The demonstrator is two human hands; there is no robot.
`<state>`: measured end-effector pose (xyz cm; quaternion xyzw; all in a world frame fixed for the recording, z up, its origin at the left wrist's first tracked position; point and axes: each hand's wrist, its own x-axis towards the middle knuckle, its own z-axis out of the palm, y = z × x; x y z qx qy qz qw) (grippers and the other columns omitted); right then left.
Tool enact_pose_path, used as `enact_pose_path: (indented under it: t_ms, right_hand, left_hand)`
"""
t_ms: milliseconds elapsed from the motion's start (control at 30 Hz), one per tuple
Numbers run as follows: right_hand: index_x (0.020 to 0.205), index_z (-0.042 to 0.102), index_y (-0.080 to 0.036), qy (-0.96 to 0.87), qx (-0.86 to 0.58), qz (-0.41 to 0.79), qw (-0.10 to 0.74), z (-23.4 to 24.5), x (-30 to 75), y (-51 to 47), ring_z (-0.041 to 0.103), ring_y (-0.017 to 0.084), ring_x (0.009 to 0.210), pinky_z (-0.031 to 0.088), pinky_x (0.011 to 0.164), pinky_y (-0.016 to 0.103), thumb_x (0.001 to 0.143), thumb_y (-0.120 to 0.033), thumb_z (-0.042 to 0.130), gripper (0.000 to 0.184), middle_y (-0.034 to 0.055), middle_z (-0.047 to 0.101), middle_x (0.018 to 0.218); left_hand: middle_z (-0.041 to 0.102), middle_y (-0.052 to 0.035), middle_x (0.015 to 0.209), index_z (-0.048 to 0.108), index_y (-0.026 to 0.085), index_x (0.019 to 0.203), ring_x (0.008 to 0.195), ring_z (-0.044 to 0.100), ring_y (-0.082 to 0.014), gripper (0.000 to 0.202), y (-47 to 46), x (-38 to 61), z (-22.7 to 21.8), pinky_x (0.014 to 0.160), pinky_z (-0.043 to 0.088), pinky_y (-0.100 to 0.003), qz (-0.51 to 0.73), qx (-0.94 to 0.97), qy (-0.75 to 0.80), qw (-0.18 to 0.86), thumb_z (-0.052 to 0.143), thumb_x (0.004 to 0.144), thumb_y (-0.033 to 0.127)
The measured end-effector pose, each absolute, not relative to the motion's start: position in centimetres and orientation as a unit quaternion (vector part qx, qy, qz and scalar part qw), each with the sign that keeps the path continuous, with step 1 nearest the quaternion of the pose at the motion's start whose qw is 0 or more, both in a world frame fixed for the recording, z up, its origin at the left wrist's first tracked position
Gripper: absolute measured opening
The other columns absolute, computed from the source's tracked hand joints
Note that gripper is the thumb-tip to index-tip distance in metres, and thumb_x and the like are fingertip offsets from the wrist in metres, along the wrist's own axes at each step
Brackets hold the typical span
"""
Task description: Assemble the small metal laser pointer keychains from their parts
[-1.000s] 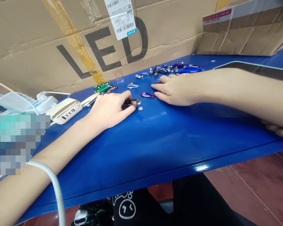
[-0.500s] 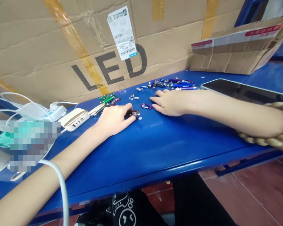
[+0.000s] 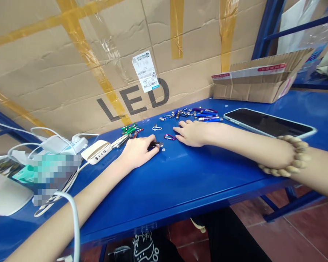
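Note:
My left hand point(image 3: 139, 150) rests on the blue table point(image 3: 186, 174) with its fingers closed round a small black mini flashlight point(image 3: 155, 145), whose silver tip sticks out to the right. My right hand point(image 3: 191, 132) lies flat on the table, fingers stretched toward a purple carabiner clip point(image 3: 169, 137) just to its left. A silver carabiner point(image 3: 156, 127) lies a little farther back. A tiny white disc point(image 3: 163, 149) sits just right of the flashlight tip.
A pile of blue and purple mini flashlights and metal parts point(image 3: 196, 113) lies behind my right hand, green ones point(image 3: 129, 129) behind my left. A power bank point(image 3: 96, 151) with cables sits left, a phone point(image 3: 268, 123) right. Cardboard boxes point(image 3: 131, 72) wall the back.
The camera has tilted up and back, so the table looks farther away. Both hands stay where they were, the left still on the black flashlight.

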<state>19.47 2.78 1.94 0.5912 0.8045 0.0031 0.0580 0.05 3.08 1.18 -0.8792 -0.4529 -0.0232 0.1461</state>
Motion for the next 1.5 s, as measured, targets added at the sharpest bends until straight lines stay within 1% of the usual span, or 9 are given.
enact_pose_path:
  t_ms: [100, 233, 400, 567, 767, 967, 1300, 1400, 1500]
  right_hand:
    - [0.137, 0.034, -0.019, 0.8, 0.596, 0.012, 0.062, 1.98, 19.42, 2.72, 0.036, 0.031, 0.125, 0.035, 0.103, 0.047, 0.089, -0.038, 0.026, 0.052, 0.01, 0.031, 0.141]
    - [0.138, 0.032, -0.015, 0.808, 0.583, 0.023, 0.075, 1.88, 19.49, 2.89, 0.036, 0.033, 0.125, 0.035, 0.101, 0.05, 0.089, -0.036, 0.024, 0.054, 0.013, 0.031, 0.141]
    - [0.135, 0.037, -0.015, 0.811, 0.583, 0.008, 0.046, 1.57, 19.56, 3.09, 0.034, 0.032, 0.126, 0.032, 0.105, 0.048, 0.088, -0.034, 0.031, 0.051, 0.0121, 0.034, 0.139]
    - [0.135, 0.036, -0.017, 0.812, 0.577, 0.051, 0.079, 1.58, 19.49, 3.08, 0.037, 0.03, 0.124, 0.037, 0.101, 0.047, 0.089, -0.035, 0.024, 0.051, 0.0116, 0.036, 0.138]
    - [0.138, 0.03, -0.014, 0.811, 0.578, 0.025, 0.087, 1.74, 19.49, 3.01, 0.031, 0.032, 0.128, 0.033, 0.104, 0.048, 0.09, -0.036, 0.023, 0.054, 0.0127, 0.029, 0.142]
    - [0.136, 0.035, -0.015, 0.804, 0.592, 0.02, 0.05, 1.45, 19.45, 3.09, 0.037, 0.034, 0.124, 0.035, 0.101, 0.05, 0.089, -0.036, 0.026, 0.053, 0.0136, 0.033, 0.139]
    - [0.14, 0.027, -0.018, 0.794, 0.6, 0.03, 0.095, 1.5, 19.46, 3.08, 0.028, 0.032, 0.129, 0.029, 0.105, 0.05, 0.09, -0.039, 0.024, 0.054, 0.0098, 0.024, 0.144]
    - [0.138, 0.031, -0.022, 0.799, 0.594, 0.03, 0.089, 1.37, 19.58, 3.28, 0.027, 0.031, 0.13, 0.029, 0.106, 0.05, 0.09, -0.039, 0.026, 0.051, 0.0065, 0.027, 0.143]
    - [0.135, 0.036, -0.024, 0.803, 0.593, 0.02, 0.045, 1.1, 19.76, 3.48, 0.032, 0.032, 0.127, 0.031, 0.103, 0.052, 0.089, -0.043, 0.029, 0.051, 0.0063, 0.031, 0.142]
  left_hand:
    - [0.067, -0.0021, 0.075, 0.053, 0.022, 0.085, 0.068, 0.061, -0.0189, 0.035, 3.09, 0.08, 1.22, 0.051, 0.033, -0.025, -0.023, -0.879, -0.452, 0.146, 0.028, 0.085, 0.046]
    - [0.067, -0.0024, 0.076, 0.053, 0.022, 0.086, 0.068, 0.061, -0.0194, 0.035, 3.08, 0.17, 1.26, 0.051, 0.034, -0.025, -0.022, -0.879, -0.455, 0.144, 0.028, 0.085, 0.046]
    - [0.066, -0.0026, 0.074, 0.054, 0.021, 0.086, 0.066, 0.06, -0.0192, 0.036, 3.16, 0.19, 1.18, 0.05, 0.033, -0.025, -0.023, -0.877, -0.458, 0.141, 0.028, 0.085, 0.046]
    - [0.066, -0.0021, 0.074, 0.053, 0.022, 0.086, 0.066, 0.06, -0.0194, 0.035, 3.26, 0.07, 1.06, 0.05, 0.032, -0.025, -0.029, -0.881, -0.45, 0.145, 0.029, 0.085, 0.047]
    - [0.066, -0.0024, 0.072, 0.053, 0.021, 0.086, 0.066, 0.061, -0.0192, 0.036, 3.24, 0.1, 1.07, 0.05, 0.033, -0.025, -0.025, -0.88, -0.453, 0.144, 0.029, 0.085, 0.047]
    - [0.067, -0.0032, 0.076, 0.054, 0.02, 0.087, 0.069, 0.061, -0.02, 0.038, 3.47, 0.02, 0.91, 0.052, 0.035, -0.025, -0.026, -0.879, -0.454, 0.141, 0.029, 0.084, 0.048]
    - [0.067, -0.0032, 0.078, 0.054, 0.02, 0.089, 0.071, 0.061, -0.0203, 0.037, 3.36, 0.2, 1.07, 0.055, 0.038, -0.026, -0.02, -0.878, -0.455, 0.147, 0.029, 0.084, 0.047]
    - [0.066, -0.0034, 0.077, 0.055, 0.02, 0.09, 0.073, 0.061, -0.0208, 0.038, 3.41, 0.22, 1.04, 0.058, 0.04, -0.027, -0.014, -0.875, -0.457, 0.157, 0.029, 0.083, 0.047]
    - [0.066, -0.0028, 0.077, 0.056, 0.021, 0.092, 0.074, 0.061, -0.0209, 0.038, 3.48, 0.25, 0.96, 0.06, 0.041, -0.027, -0.012, -0.87, -0.464, 0.164, 0.03, 0.082, 0.047]
